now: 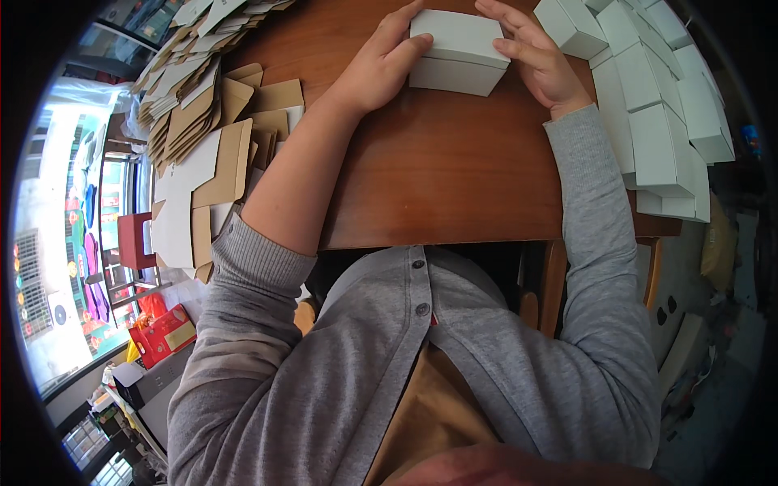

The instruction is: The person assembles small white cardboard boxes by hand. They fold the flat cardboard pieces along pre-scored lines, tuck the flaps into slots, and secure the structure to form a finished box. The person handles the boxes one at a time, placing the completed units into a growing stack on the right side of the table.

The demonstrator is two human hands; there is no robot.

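Observation:
A closed white cardboard box (458, 50) sits on the brown wooden table at the far middle, its lid down. My left hand (387, 65) grips its left side, with the thumb lying over the top edge and the other fingers along the side. From the right, my right hand (541, 63) is against the box, its thumb and fingertips at the right edge and far corner. The box is held between the two hands. Part of the left fingers is cut off by the upper edge of the view.
Flat, unfolded cardboard box blanks (198, 105), white and brown, are piled along the left. Several finished white boxes (648, 97) are stacked at the right. The brown wooden table (438, 170) ends just in front of my body. A red bag (162, 334) stands below left.

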